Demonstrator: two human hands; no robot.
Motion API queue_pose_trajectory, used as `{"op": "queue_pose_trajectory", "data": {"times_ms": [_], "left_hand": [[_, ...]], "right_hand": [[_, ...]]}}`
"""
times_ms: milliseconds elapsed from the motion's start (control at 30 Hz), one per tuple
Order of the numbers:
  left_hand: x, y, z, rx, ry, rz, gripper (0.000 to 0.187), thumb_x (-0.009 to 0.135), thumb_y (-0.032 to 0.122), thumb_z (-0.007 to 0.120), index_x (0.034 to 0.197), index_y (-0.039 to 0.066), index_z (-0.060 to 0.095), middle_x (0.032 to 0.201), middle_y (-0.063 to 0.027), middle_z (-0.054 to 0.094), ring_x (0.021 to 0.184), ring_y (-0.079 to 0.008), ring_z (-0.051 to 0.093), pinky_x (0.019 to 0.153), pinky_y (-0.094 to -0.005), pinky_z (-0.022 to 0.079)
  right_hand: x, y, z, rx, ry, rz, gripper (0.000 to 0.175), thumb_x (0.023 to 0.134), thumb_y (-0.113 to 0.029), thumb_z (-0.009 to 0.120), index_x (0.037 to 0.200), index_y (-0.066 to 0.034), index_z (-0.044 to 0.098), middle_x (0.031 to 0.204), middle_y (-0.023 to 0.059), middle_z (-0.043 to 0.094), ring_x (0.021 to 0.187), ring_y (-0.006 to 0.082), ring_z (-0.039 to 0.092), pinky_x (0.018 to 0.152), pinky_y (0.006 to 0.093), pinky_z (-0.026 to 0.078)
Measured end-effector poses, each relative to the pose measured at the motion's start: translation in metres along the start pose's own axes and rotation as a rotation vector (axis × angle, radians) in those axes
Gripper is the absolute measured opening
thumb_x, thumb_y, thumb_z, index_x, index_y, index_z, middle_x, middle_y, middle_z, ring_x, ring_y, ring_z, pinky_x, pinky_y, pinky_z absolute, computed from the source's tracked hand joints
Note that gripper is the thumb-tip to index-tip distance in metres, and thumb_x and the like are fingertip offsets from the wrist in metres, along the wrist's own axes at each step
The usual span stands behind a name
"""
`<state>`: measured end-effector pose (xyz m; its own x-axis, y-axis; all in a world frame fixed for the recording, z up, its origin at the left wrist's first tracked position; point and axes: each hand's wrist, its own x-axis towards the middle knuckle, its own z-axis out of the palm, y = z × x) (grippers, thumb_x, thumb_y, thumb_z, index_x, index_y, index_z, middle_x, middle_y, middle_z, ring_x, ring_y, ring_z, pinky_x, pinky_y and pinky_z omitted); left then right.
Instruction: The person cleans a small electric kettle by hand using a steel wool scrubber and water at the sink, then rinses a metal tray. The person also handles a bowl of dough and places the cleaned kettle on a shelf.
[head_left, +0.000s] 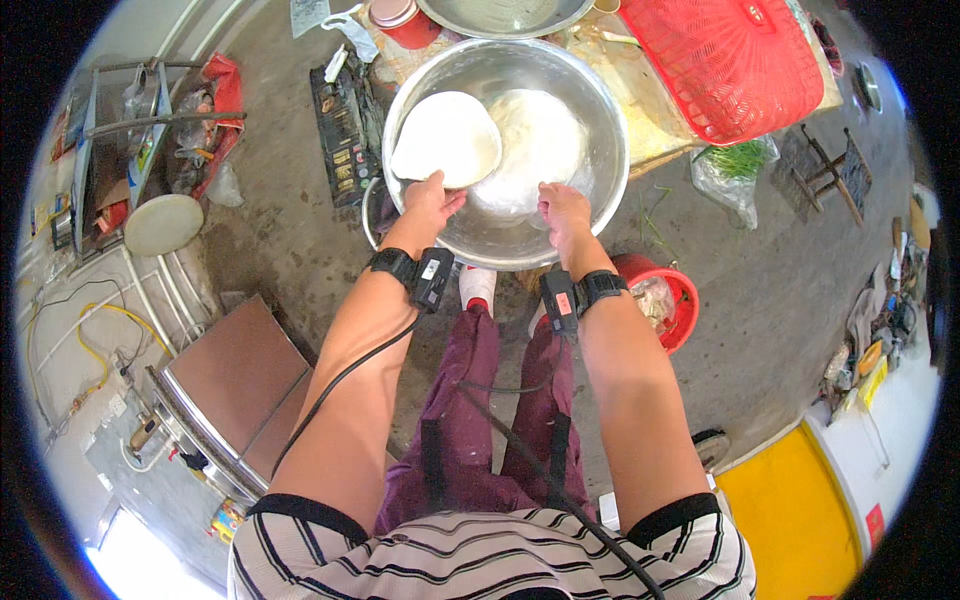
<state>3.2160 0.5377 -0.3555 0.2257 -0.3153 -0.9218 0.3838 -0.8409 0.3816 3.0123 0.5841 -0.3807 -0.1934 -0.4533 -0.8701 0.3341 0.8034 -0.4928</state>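
Observation:
A large metal basin (510, 251) stands before me. My left hand (429, 201) grips the near rim of a white bowl-like vessel (446, 139), which is over the basin's left half. What the vessel contains, if anything, is hard to tell. Beside it in the basin lies a rounded pale mass (536, 142), perhaps dough. Clear plastic film (583, 180) shows at its near right edge. My right hand (564, 206) is at that edge, its fingers curled and pinched on the film. Both wrists carry black strapped devices.
Behind the basin are another metal basin (510, 19), a red-lidded container (405, 22) and a red plastic basket (739, 67). A red bucket (684, 311) stands by my right forearm. Green stalks fill a plastic bag (735, 169). A round stool (163, 223) is at left.

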Motion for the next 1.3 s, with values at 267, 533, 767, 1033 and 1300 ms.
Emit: {"op": "queue_pose_trajectory", "data": {"times_ms": [267,533,767,1033,1300], "left_hand": [[-0.057,0.01,-0.023,-0.055,0.004,0.322,0.042,0.086,0.005,0.045,0.124,-0.012,0.041,0.116,-0.0235,0.057,0.094,-0.0328,0.065,0.069,-0.0377,0.06],[-0.113,-0.003,-0.082,-0.024,0.066,0.391,0.044,0.088,0.012,0.051,0.127,-0.006,0.041,0.12,-0.0169,0.057,0.103,-0.027,0.063,0.085,-0.0406,0.055],[-0.111,-0.025,-0.09,-0.041,0.153,0.305,0.039,0.09,0.012,0.05,0.125,-0.003,0.044,0.118,-0.0152,0.058,0.099,-0.0256,0.064,0.079,-0.0374,0.056],[-0.096,-0.03,-0.07,0.031,0.113,0.322,0.037,0.091,0.011,0.05,0.124,-0.004,0.043,0.118,-0.0154,0.058,0.101,-0.0258,0.063,0.081,-0.0392,0.056],[-0.072,-0.029,-0.049,0.049,0.064,0.339,0.035,0.092,0.01,0.048,0.122,-0.005,0.043,0.114,-0.0154,0.059,0.095,-0.0238,0.064,0.075,-0.0346,0.057]], "right_hand": [[-0.031,-0.016,0.003,-0.898,0.256,-0.6,0.046,0.083,-0.024,0.068,0.119,0.0018,0.057,0.122,0.0187,0.058,0.11,0.029,0.057,0.093,0.0415,0.044],[0.009,-0.049,0.021,-1.383,0.296,-1.019,0.079,0.089,-0.051,0.053,0.146,-0.0024,0.027,0.155,0.0132,0.023,0.144,0.0273,0.019,0.114,0.0571,0.008],[0.032,-0.049,0.017,-1.402,0.273,-1.056,0.077,0.091,-0.054,0.047,0.146,-0.0037,0.027,0.155,0.0113,0.022,0.144,0.0256,0.02,0.112,0.0617,0.011],[0.019,-0.043,0.005,-1.388,0.256,-0.914,0.078,0.09,-0.049,0.054,0.147,-0.0028,0.026,0.155,0.0127,0.022,0.144,0.0275,0.019,0.114,0.0549,0.014],[0.02,-0.05,0.01,-1.441,0.176,-0.921,0.082,0.089,-0.051,0.054,0.147,-0.0023,0.024,0.156,0.012,0.02,0.145,0.0263,0.015,0.116,0.0526,0.011]]}}
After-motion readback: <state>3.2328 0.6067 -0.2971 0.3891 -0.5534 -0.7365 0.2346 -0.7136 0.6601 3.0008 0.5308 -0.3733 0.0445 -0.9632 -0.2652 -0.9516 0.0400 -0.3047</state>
